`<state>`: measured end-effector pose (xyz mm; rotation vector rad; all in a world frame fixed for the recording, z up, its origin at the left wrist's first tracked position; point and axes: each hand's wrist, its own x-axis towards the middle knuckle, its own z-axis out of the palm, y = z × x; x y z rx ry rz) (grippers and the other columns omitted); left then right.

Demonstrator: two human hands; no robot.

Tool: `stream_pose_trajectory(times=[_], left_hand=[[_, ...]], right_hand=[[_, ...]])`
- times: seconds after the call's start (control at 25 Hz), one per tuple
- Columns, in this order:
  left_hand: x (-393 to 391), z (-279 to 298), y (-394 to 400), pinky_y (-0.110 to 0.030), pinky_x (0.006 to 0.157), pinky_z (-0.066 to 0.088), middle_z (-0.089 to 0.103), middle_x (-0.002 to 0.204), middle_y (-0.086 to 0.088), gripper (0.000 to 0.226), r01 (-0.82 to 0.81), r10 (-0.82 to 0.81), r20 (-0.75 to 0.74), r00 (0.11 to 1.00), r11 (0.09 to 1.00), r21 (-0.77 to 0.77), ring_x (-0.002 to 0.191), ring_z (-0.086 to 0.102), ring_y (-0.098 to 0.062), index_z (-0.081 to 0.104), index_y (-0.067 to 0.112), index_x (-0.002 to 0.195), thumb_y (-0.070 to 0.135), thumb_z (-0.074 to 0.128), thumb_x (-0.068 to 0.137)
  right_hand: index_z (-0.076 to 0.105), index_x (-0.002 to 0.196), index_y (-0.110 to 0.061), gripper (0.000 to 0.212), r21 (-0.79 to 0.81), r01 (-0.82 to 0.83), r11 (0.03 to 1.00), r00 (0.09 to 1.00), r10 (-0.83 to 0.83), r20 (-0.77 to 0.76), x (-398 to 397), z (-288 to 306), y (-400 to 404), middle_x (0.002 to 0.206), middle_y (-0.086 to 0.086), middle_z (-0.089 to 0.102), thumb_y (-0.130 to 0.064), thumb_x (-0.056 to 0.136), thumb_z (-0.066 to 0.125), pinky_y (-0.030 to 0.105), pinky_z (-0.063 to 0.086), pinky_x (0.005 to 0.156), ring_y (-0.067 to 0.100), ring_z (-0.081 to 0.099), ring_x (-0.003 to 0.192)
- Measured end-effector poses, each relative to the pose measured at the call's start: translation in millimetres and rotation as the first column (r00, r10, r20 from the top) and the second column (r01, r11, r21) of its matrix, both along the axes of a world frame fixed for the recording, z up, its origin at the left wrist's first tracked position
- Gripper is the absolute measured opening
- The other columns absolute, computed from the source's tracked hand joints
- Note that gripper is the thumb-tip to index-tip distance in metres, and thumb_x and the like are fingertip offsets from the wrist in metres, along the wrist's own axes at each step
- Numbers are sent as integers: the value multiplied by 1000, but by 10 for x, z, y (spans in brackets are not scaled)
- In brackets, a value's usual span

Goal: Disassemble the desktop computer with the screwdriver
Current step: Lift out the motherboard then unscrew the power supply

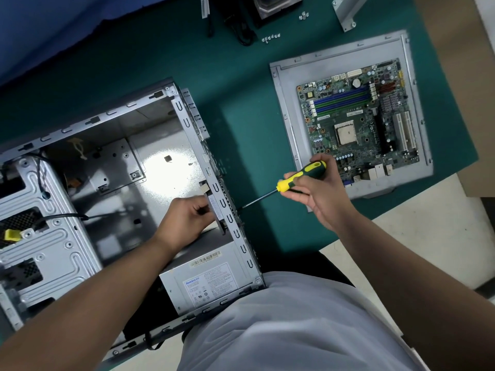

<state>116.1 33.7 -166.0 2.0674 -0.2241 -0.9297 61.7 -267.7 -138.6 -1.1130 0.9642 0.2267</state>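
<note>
An open grey computer case [80, 145] lies on its side on the green mat, its inside mostly bare. A grey power supply [206, 282] sits in the near corner of the case. My left hand [184, 218] reaches inside and grips a dark part against the rear wall [222, 199]. My right hand [316, 188] holds a yellow and green screwdriver [302, 176] outside the case. Its shaft points left and its tip touches the outer face of the rear wall.
A removed motherboard [361, 119] lies on a grey side panel [284, 108] at the right. Loose screws [270, 38], black cables [241, 30] and a metal bracket [345, 14] sit at the far edge. A drive cage [34, 236] fills the case's left end.
</note>
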Motion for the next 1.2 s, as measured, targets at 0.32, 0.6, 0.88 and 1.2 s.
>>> stream_pose_trajectory(times=[0.32, 0.6, 0.88, 1.2], left_hand=[[0, -35, 4, -50, 79, 56, 76, 78, -9, 11, 7, -7, -5, 1000, 1000, -1, 82, 72, -35, 77, 6, 79, -1, 74, 88], [3, -33, -4, -47, 80, 56, 76, 75, -1, 19, -3, 3, -26, 1000, 1000, -17, 80, 72, -31, 77, 13, 76, -2, 73, 87], [4, -41, -6, -46, 81, 56, 75, 75, -3, 19, -8, 8, -40, 999, 1000, -14, 81, 71, -33, 76, 13, 75, -2, 72, 87], [5, -18, -10, -47, 81, 56, 75, 75, -4, 18, -4, 4, -32, 999, 1000, -23, 79, 72, -32, 77, 12, 75, -1, 73, 87]], right_hand=[[68, 92, -17, 21, -378, -432, 819, 902, 400, -163, 213, 145, -333, 70, 10, 54, -26, 89, 49, 29, 44, 56, 16, 50, 57], [62, 90, -21, 25, -413, -614, 673, 787, 566, -246, 239, 149, -443, 65, 4, 59, -38, 100, 47, 34, 40, 59, 15, 53, 57], [62, 87, -31, 33, -458, -742, 489, 658, 663, -358, 252, 139, -469, 64, -1, 67, -55, 101, 43, 29, 42, 57, 10, 55, 51], [58, 94, -22, 38, -361, -767, 531, 640, 681, -357, 252, 149, -496, 68, 3, 71, -56, 100, 42, 30, 46, 53, 16, 58, 51]])
